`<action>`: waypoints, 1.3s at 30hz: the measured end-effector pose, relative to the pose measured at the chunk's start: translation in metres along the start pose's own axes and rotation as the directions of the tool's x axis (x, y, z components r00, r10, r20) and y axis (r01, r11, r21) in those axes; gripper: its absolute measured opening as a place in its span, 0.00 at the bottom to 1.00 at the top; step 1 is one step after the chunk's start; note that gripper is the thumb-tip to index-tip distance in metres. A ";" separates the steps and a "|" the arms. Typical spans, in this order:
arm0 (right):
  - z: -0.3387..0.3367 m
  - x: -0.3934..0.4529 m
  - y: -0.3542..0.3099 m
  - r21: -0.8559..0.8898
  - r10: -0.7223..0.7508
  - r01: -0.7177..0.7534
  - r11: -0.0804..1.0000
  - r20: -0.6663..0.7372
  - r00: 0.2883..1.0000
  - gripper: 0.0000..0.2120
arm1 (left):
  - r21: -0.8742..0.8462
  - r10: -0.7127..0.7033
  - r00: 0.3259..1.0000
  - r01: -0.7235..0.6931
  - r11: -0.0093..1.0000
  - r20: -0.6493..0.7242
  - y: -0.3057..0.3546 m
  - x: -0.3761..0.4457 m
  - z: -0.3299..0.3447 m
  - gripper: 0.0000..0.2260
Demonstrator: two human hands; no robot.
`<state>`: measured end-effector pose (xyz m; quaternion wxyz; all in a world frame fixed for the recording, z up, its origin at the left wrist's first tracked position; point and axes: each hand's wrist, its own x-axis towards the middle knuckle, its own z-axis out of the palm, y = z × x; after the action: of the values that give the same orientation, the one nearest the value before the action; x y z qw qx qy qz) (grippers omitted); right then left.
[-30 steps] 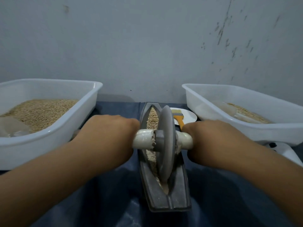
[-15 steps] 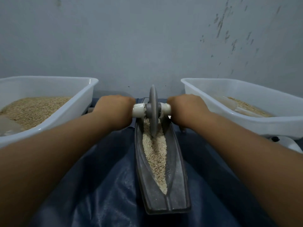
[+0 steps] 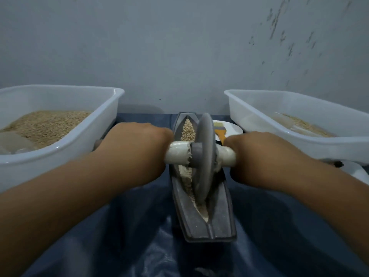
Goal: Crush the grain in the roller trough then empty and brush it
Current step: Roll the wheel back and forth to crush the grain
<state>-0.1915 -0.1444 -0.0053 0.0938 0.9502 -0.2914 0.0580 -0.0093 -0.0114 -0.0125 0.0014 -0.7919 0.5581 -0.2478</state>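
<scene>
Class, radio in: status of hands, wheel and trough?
Left hand and right hand grip the wheel handles. Wheel mid-trough, grain uncrushed beyond. Nothing blocking.

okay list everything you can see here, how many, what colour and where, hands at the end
roller trough: one, dark grey, centre of the table.
roller wheel: one, grey disc on a white axle, standing in the trough.
grain: pale tan, along the trough groove.
left tub: one, white, left side, holding tan grain.
right tub: one, white, right side, some grain inside.
plate: one, white, behind the wheel.
brush: one, orange handle, on the plate.
table cover: one, dark blue.
left hand: grip on the axle's left end.
right hand: grip on its right end.
</scene>
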 end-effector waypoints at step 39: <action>0.019 0.041 0.003 -0.055 0.072 -0.077 0.996 -0.100 0.992 0.09 | -0.085 -0.047 0.998 0.049 0.995 0.030 -0.008 0.022 0.027 0.13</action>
<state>-0.1582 -0.1733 -0.0165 0.1334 0.9316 -0.3233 0.0993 0.0147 -0.0356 -0.0255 -0.0308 -0.8078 0.5490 -0.2125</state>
